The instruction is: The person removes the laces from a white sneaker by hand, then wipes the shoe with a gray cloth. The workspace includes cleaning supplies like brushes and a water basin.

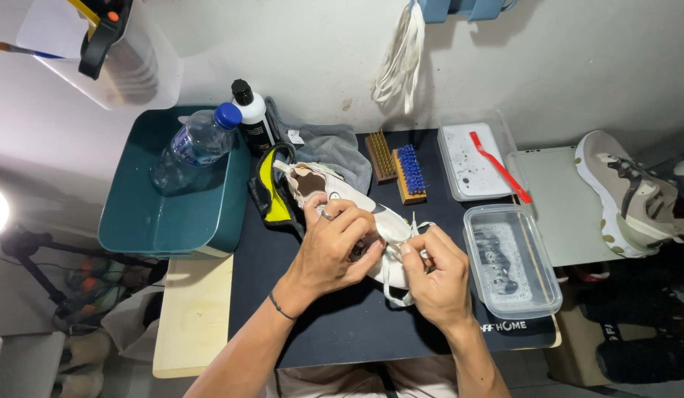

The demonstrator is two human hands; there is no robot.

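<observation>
Left hand (pixel 336 247) grips white sneaker (pixel 334 193); right hand (pixel 435 271) pinches lace (pixel 392 271).

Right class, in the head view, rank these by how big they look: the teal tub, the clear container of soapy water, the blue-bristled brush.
1. Teal tub, clearly largest.
2. Clear container of soapy water.
3. Blue-bristled brush, smallest.
All lie at a similar distance on the table, so the order looks safe.

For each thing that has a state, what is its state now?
Left hand: gripping the shoe.
Right hand: pinching a lace.
Shoe: on its side, lace loose.
Water bottle: capped, leaning in the bin.
Black-capped bottle: upright, closed.
Clear tub: open, holds foamy water.
Red brush: lying on the lid.
</observation>
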